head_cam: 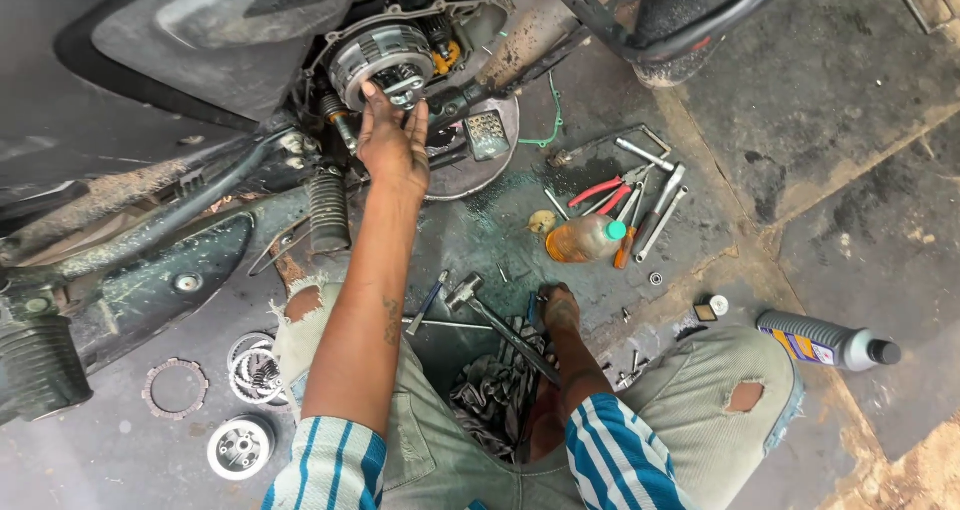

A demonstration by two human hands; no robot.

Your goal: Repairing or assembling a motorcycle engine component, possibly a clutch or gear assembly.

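While the person crouched on the concrete floor (860,220), striped sleeves and torn trousers filled the near edge of the head view. Nearest, the right hand (558,310) was lowered between the knees, its fingers resting on a small tool with a blue handle (533,308) beside a crumpled grey rag (490,390); whether the fingers were clenched on it could not be told. A hammer (500,325) lay just left of that hand, head pointing away, its handle running back over the rag. To the left, on the floor, lay a round clutch hub (240,447), a friction ring (176,387) and a stack of thin plates (255,368). Well to the right lay a grey oil bottle (825,340). Farther out, an orange bottle (583,238) lay on its side near red-handled pliers (605,190) and several spanners (655,210). Farthest, the left hand (393,140) was stretched up to the motorcycle engine, fingers spread and released, fingertips touching the lower rim of the clutch assembly (382,62), which sat in the opened engine case directly above the hand.
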